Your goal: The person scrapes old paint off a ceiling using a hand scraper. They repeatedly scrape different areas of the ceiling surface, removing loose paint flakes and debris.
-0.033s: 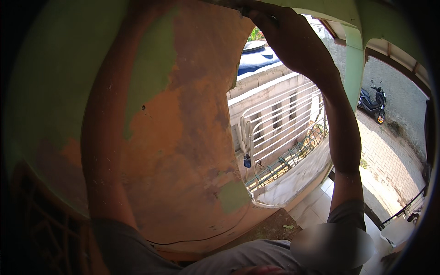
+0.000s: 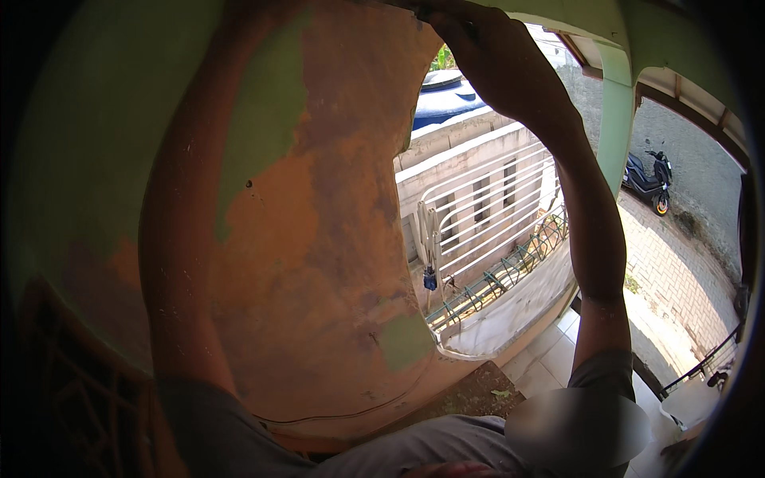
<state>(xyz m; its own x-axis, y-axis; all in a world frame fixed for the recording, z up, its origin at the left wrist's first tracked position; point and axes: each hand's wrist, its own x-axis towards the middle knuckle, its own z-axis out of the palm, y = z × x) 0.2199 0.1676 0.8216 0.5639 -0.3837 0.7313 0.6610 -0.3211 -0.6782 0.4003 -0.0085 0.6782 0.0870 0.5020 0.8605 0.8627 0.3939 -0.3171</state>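
Right hand [image 2: 486, 56] is reaching up against the scraped orange-and-green wall [image 2: 319, 199], fingers curled around something I cannot identify; left hand is hidden.

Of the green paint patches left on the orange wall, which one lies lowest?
The small green patch near the wall's lower right edge, beside the railing. The tall green strip sits far higher, towards the upper left.

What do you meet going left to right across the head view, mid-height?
Left forearm → orange wall with green paint patches → white railing → right forearm → parked scooter.
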